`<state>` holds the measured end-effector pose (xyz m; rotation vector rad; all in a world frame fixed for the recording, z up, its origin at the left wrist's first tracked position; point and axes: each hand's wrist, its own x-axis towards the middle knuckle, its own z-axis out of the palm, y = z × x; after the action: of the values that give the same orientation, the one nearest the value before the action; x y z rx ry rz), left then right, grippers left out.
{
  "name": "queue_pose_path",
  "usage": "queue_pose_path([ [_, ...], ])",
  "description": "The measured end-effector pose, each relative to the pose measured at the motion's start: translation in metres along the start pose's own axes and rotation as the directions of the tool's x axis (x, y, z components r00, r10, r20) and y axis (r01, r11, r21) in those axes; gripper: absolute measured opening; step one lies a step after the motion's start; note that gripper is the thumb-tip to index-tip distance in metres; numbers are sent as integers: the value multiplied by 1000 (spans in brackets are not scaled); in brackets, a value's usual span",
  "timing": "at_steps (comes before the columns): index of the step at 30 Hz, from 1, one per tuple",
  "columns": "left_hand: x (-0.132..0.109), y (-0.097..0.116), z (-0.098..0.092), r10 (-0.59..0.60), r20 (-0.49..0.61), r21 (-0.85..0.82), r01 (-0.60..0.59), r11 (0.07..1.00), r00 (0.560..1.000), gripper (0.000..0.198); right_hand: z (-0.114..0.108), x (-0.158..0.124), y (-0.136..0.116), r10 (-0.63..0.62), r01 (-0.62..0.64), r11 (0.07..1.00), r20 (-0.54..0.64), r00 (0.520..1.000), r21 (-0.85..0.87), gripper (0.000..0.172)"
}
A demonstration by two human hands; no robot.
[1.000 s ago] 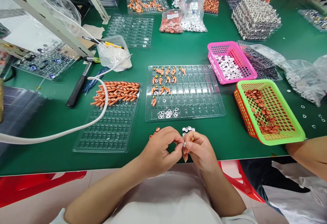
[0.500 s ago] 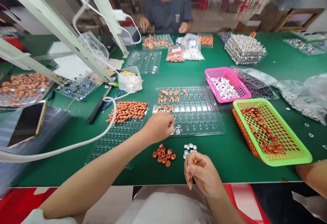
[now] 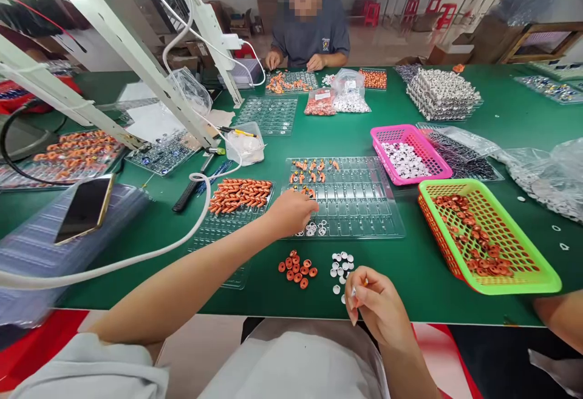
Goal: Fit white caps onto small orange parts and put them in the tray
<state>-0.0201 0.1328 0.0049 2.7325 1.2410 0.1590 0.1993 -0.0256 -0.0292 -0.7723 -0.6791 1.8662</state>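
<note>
My left hand (image 3: 294,212) is closed over the left part of a clear plastic tray (image 3: 355,204), fingertips together; what they hold is hidden. Orange hook-shaped parts (image 3: 314,175) fill some of its upper-left pockets, and small white rings (image 3: 319,228) lie in the lower left. Near the table edge my right hand (image 3: 380,308) pinches a small piece with white and orange bits, too small to name. Beside it are white round caps (image 3: 341,265). To their left lies a loose group of orange discs with holes (image 3: 298,270).
On the left stand a tray of orange parts (image 3: 241,195), a black-handled hammer (image 3: 186,195), a white cable (image 3: 182,238) and a phone (image 3: 85,209). A pink basket (image 3: 432,147) and a green basket (image 3: 537,265) stand right. A co-worker (image 3: 310,37) sits opposite.
The camera view has shifted and levelled slightly. My left hand remains over the tray, now with its fingertips turned toward the pockets. My right hand keeps its pinch near the white caps.
</note>
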Motion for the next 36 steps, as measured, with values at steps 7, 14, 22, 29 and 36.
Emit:
queue_pose_path([
  [7,-15,0,-6,-72,-48,8,72,997,996,14,-2,-2,-5,-16,15,999,-31,999,-36,24],
  [14,-41,19,-6,-77,-86,-26,75,997,993,38,-20,-13,-14,-74,65,993,-91,993,-95,19],
  [22,-84,56,10,-206,-246,-483,65,873,947,18,-30,-13,-4,-177,148,973,-159,971,-177,15],
  [29,-81,83,23,-142,-116,-484,69,872,983,23,-37,-18,-1,-221,173,949,-165,961,-264,12],
  [36,-67,87,34,-21,-53,-423,-3,906,998,17,-37,-17,1,-220,167,940,-155,963,-298,12],
])
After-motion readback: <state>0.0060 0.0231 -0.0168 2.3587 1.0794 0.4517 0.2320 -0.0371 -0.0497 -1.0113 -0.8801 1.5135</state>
